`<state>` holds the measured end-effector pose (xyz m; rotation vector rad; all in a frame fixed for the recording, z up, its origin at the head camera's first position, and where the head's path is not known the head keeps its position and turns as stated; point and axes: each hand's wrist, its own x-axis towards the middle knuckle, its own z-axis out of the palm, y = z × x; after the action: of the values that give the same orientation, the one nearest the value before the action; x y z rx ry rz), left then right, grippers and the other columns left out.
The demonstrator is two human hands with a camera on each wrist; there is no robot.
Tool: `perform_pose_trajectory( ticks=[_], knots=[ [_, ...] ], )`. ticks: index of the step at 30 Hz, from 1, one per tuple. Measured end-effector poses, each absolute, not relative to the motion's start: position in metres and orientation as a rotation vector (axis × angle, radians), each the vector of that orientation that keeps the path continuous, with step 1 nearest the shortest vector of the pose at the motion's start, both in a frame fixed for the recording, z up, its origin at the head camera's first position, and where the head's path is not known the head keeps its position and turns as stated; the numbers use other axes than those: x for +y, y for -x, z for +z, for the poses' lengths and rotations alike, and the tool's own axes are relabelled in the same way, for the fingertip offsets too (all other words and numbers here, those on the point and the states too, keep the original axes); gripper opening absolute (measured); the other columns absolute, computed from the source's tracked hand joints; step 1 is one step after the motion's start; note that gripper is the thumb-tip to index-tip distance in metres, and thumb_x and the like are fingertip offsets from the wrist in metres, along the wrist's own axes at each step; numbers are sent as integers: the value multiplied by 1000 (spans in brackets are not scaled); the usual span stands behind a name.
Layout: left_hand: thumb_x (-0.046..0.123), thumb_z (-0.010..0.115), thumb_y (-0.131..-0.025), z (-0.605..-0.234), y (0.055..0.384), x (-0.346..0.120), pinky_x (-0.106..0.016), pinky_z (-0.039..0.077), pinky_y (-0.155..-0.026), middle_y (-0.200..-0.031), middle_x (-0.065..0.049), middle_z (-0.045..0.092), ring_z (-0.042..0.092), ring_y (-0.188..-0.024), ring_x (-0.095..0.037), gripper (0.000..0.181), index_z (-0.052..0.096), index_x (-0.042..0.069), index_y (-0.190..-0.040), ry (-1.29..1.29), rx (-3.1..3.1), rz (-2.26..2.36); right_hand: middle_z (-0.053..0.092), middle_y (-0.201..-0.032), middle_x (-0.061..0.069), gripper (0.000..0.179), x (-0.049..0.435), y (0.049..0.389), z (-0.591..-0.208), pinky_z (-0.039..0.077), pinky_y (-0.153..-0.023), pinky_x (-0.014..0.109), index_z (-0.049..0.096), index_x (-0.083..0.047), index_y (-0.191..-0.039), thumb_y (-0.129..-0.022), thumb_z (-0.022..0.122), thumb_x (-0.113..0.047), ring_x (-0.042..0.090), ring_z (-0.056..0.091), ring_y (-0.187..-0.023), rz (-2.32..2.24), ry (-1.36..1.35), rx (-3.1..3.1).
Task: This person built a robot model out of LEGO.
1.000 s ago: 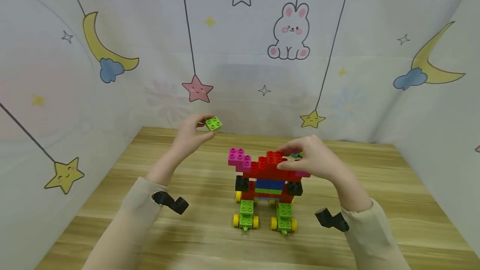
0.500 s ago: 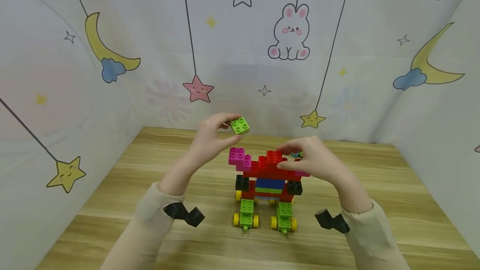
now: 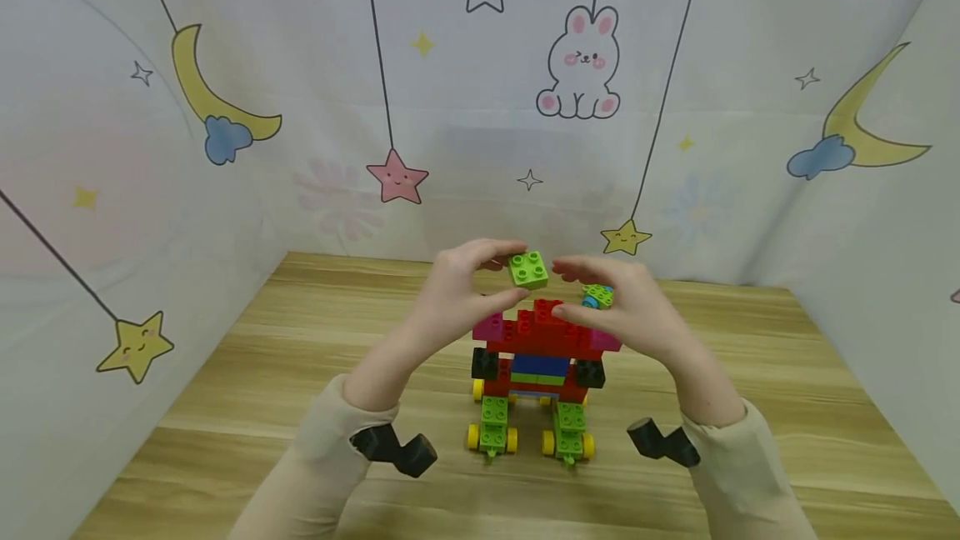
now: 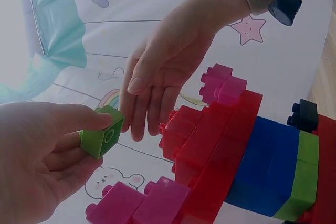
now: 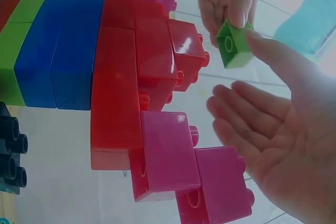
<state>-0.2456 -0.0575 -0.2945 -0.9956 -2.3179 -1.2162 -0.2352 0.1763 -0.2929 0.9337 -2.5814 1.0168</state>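
Note:
My left hand (image 3: 468, 290) pinches a small lime-green toy brick (image 3: 528, 271) with four studs between thumb and fingers, just above a model built of toy bricks (image 3: 540, 369). In the left wrist view the green brick (image 4: 102, 132) shows its hollow underside. My right hand (image 3: 626, 302) holds nothing; its fingers are relaxed and parted, beside the model's red top (image 3: 546, 311) and close to the green brick. Pink bricks (image 5: 170, 153) step outward at each side of the red ones, with blue bricks (image 4: 268, 163) below. The model's base has lime-green parts (image 3: 493, 423) with yellow wheels.
Behind my right hand a lime-green and blue piece (image 3: 597, 297) lies on the wooden table (image 3: 360, 473). Black bricks (image 3: 484, 363) stick out at the model's sides. A patterned white cloth (image 3: 480, 123) encloses the back and sides.
My left hand has carried the green brick rightward to above the model. My right hand has lifted slightly off the red bricks, its fingers spreading; the piece behind it shows more.

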Motion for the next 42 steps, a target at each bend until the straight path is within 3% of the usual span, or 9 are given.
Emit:
perform_pose_trajectory(
  ticks=[15,24,35,42],
  knots=[
    [13,78,-84,-299,243,-42,-32,54,-93,-121,-11,69,65,-105,-22,45,64,1,-125,1103,-2370,-1216,71,-114,13,37,179,237,-295,56,-87,50,68,0,-117,-81,76,0,28,68,-101,963,-1027,-2391],
    [12,77,-84,-301,242,-43,-35,53,-95,-125,-12,66,63,-109,-24,47,62,0,-127,1123,-2426,-1186,74,-105,10,31,180,237,-298,58,-83,41,72,-1,-111,-81,78,-4,21,68,-92,927,-1000,-2447],
    [20,74,-88,-303,243,-46,-38,52,-97,-123,-10,68,62,-113,-24,42,65,3,-125,1077,-2504,-1093,73,-106,11,29,180,237,-300,56,-87,49,71,-2,-111,-83,77,-7,25,69,-96,998,-966,-2503],
    [22,71,-90,-303,244,-47,-25,58,-78,-121,-9,68,62,-114,-24,40,65,4,-125,1079,-2567,-1072,74,-106,9,29,181,238,-303,58,-83,40,72,-4,-111,-84,77,-10,23,69,-96,984,-954,-2534]
  ],
)
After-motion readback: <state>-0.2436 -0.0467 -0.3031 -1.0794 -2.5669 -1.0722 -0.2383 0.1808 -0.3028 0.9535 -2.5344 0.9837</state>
